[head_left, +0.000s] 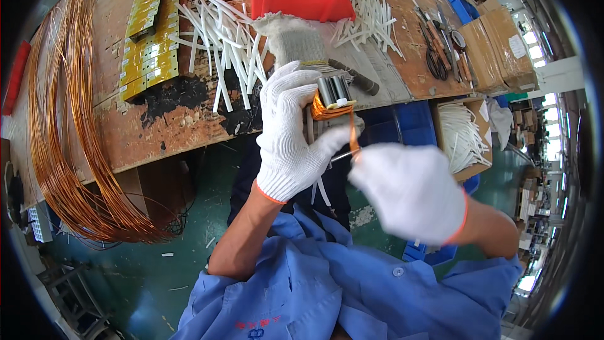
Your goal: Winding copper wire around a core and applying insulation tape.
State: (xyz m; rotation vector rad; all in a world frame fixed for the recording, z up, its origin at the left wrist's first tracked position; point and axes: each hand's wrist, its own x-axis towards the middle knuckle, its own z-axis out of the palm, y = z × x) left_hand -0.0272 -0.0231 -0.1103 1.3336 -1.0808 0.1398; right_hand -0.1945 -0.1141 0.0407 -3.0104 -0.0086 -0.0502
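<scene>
My left hand [284,135], in a white knit glove with an orange cuff, is closed around a copper-wound coil [328,113] at the table's front edge. Dark grey cylinders [333,90] stand side by side in the coil's top. From its right side a flat bundle of copper wire [353,135] runs down to my right hand [409,190]. That hand, gloved too and smeared by motion, is a fist around the wire. A thin metal rod [341,157] shows between the hands; whether either touches it, I cannot tell. Behind the coil lies a grey cloth-wrapped block [301,45].
Long copper wire loops [78,119] hang over the table's left side, beside yellow taped blocks [151,44]. White sleeving pieces [223,44] lie loose near a red bin [302,1]. Hand tools [437,41] and cardboard boxes [503,47] are at right; a blue bin [402,129] sits below the edge.
</scene>
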